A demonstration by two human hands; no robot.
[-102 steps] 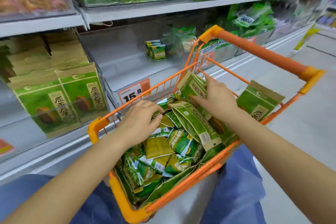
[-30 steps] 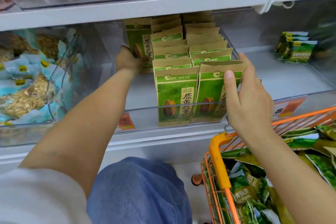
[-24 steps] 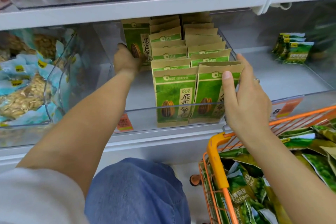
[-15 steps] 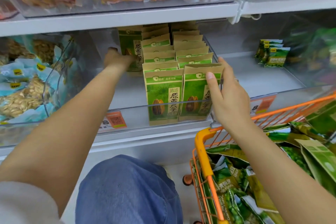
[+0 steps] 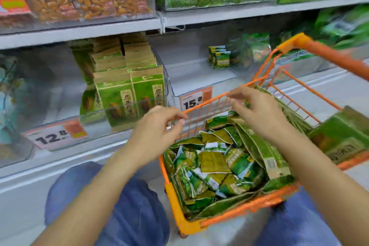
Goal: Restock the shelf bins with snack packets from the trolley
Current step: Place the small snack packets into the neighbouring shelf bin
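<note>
Shelf bin (image 5: 127, 106) restocked with upright packets; your hands, left (image 5: 159, 126) and right (image 5: 257, 112), now empty, loosely curled, back over trolley (image 5: 187, 219) for more.

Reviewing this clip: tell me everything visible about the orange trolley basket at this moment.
The orange trolley basket is a wire-sided basket with thicker, plastic-looking orange corners and a tubular orange handle at its far end. It stands on the floor beside the lower shelf, between the person's knees. Small green snack packets fill its middle; larger flat green-and-tan packets lean along its right side. Both hands hover over its far-left rim, holding nothing; whether the left hand or right hand touches the wire is unclear.
</note>
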